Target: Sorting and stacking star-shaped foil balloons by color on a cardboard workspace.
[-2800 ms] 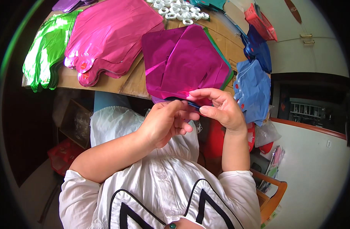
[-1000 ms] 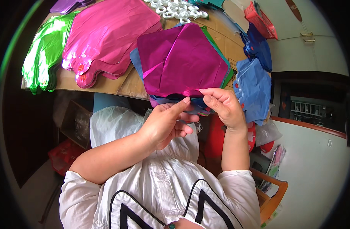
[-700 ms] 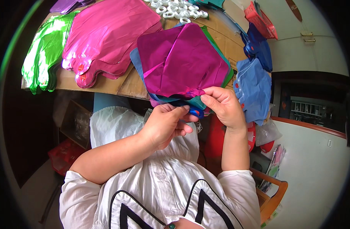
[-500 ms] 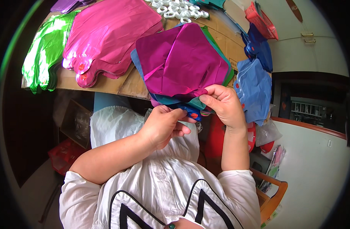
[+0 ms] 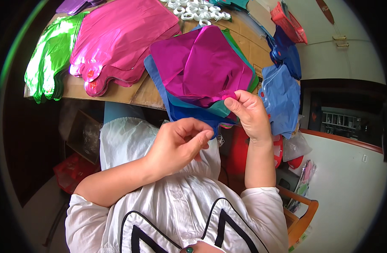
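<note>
A stack of flat foil balloons lies at the table's near edge, with a magenta foil balloon [image 5: 189, 63] on top. Teal and blue sheets and green edges show beneath it. My right hand [image 5: 251, 114] pinches the magenta balloon's narrow neck between thumb and forefinger, lifting it slightly. Just below, my left hand [image 5: 176, 145] is closed, thumb against forefinger, at the neck of the blue foil balloon [image 5: 191, 114]. The exact grip of the left fingertips is partly hidden.
Pink foil balloons [image 5: 121, 38] and shiny green ones [image 5: 54, 55] are piled at the left of the cardboard-covered table [image 5: 132, 95]. White ribbon rolls [image 5: 197, 10] lie at the back. Light-blue balloons [image 5: 280, 99] hang at the right edge, near a red basket [image 5: 288, 23].
My left hand has closed its thumb and forefinger and tilted at the blue neck. More of the blue balloon now shows below the magenta one. My right hand keeps its pinch.
</note>
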A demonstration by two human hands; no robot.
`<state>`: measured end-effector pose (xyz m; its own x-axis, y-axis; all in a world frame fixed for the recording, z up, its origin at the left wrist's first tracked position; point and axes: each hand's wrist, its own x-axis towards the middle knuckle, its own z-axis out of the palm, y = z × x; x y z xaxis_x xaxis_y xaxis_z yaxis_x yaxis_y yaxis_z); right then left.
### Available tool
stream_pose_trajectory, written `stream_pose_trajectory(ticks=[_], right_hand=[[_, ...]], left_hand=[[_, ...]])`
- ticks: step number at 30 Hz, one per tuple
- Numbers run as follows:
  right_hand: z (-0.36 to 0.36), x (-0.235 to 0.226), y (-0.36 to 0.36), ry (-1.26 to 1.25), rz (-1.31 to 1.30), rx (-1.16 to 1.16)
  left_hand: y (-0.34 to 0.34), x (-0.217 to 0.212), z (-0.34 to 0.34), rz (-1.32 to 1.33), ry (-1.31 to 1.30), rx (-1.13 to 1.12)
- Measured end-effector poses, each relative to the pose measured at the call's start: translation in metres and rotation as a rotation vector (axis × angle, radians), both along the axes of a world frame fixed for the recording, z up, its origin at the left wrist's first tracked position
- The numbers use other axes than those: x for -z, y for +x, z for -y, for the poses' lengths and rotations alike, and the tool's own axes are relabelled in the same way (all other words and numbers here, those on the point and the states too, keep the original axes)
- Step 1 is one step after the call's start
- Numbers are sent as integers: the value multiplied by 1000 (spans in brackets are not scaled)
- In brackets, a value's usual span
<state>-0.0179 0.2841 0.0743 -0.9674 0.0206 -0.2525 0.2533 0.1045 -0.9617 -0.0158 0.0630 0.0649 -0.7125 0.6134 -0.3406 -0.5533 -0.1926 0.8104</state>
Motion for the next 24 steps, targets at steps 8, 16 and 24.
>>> stream_pose_trajectory(ticks=[8, 16, 24], right_hand=[[5, 5, 5, -22, -232, -66], [4, -2, 10, 152, -251, -162], [4, 5, 12, 273, -383, -117]], left_hand=[[4, 61, 47, 46, -44, 1], [10, 86, -5, 336, 548, 253], [1, 63, -24, 552, 376, 114]])
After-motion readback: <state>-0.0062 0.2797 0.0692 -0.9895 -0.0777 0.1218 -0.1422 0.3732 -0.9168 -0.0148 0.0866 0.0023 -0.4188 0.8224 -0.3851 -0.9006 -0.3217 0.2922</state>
